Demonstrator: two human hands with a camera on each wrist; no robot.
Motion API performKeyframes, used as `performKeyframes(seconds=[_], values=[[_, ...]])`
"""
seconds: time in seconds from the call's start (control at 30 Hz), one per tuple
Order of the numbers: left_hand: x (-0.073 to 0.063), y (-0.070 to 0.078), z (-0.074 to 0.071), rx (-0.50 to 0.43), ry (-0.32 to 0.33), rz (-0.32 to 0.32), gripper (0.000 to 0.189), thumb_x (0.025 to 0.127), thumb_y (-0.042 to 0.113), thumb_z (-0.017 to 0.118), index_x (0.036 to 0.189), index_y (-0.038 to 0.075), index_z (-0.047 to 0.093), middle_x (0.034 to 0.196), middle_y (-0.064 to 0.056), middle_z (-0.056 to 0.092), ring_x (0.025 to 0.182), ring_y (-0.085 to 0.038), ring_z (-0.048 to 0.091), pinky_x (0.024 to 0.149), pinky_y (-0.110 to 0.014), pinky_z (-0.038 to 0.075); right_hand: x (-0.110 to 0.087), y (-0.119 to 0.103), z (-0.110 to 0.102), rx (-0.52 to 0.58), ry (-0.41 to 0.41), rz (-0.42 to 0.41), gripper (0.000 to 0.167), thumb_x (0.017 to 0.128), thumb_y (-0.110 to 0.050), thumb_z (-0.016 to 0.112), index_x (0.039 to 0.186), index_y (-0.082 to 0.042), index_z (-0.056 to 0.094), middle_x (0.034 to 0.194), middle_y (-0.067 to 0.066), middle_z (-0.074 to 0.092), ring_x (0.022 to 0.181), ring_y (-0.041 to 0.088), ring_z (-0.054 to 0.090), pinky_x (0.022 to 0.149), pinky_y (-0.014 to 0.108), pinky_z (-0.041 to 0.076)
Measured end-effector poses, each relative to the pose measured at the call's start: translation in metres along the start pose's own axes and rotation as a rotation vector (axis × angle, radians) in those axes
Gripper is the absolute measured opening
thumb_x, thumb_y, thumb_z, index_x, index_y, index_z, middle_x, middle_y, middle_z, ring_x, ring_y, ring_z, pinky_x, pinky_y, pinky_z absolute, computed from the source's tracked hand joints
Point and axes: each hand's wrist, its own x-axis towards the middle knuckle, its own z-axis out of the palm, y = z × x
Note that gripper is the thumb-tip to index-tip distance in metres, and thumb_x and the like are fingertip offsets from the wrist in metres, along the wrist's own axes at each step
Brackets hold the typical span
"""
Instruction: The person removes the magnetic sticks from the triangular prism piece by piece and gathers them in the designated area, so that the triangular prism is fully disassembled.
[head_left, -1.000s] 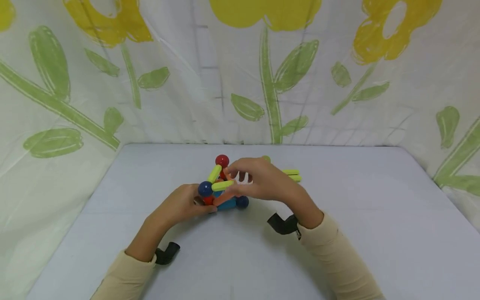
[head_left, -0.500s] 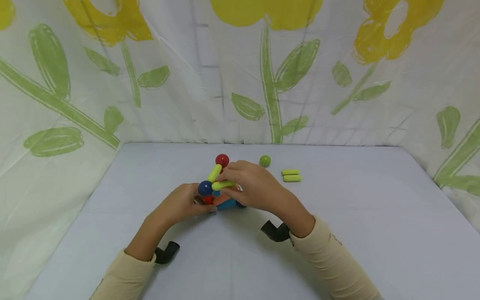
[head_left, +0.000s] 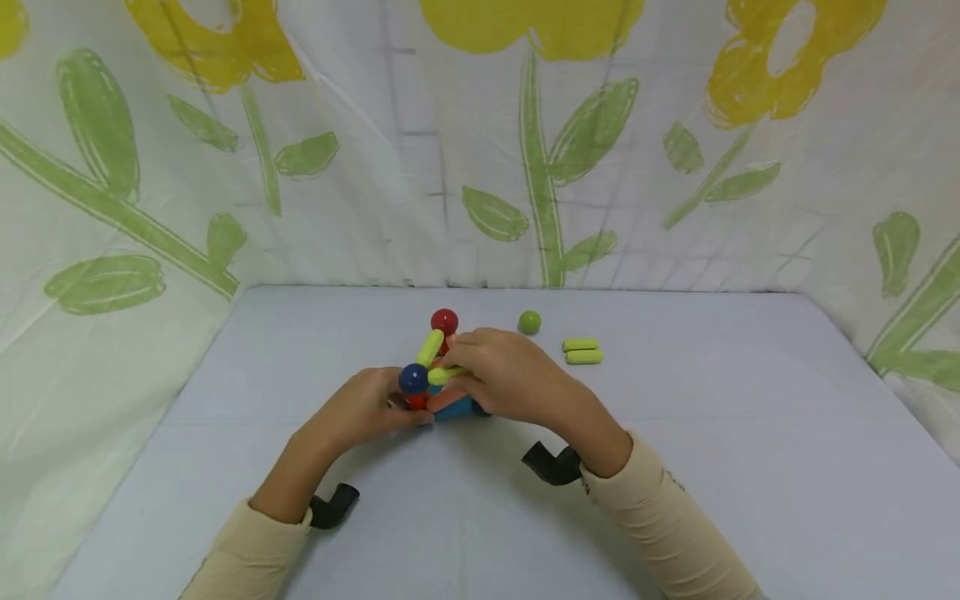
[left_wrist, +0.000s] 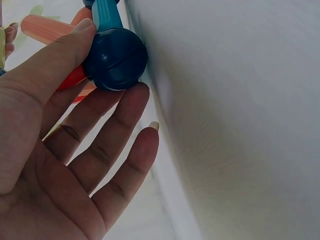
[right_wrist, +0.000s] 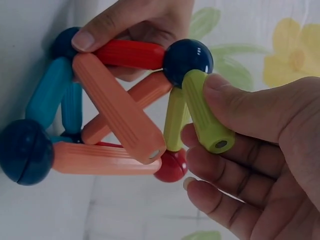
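Note:
A frame of magnetic building sticks and balls (right_wrist: pixel 127 55) stands on the table between both hands, with red, orange, teal and yellow-green sticks. My left hand (head_left: pixel 367 407) grips its lower near corner, thumb and fingers around a dark blue ball (left_wrist: pixel 116 59). Between the thumb and fingers of my right hand (head_left: pixel 513 375) is a yellow-green magnetic stick (right_wrist: pixel 205 112). One end of that stick meets the upper dark blue ball (right_wrist: pixel 188 63); its free end shows a metal tip. An orange stick (right_wrist: pixel 117 107) slants out from the lower corner. A red ball (head_left: pixel 445 321) tops the far side.
Right of the frame, a loose green ball (head_left: pixel 529 322) and two yellow-green sticks (head_left: pixel 582 357) lie on the white table (head_left: pixel 675 467). Black wrist mounts (head_left: pixel 555 463) stick out from the sleeves. A flower-printed sheet (head_left: pixel 420 167) hangs behind the table.
My right hand has come left and its fingers have closed on the yellow-green stick, uncovering the green ball. The upper blue ball has shifted very slightly right. My left hand keeps its hold.

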Motion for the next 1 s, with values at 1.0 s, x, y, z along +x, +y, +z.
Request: performKeyframes(seconds=[1.0], values=[[0.0,0.006,-0.001,0.01,-0.015,-0.138,0.026,0.084,0.023,0.084,0.094,0.007,0.066,0.077,0.004,0.066,0.069,-0.014,0.059,0.061,-0.03,0.05,-0.036,0.072,-0.036,0.166,-0.375,0.457,0.007,0.09,-0.009,0.075,0.097,-0.007,0.076,0.094,-0.002,0.069,0.086,0.015,0.062,0.078,0.035,0.053]])
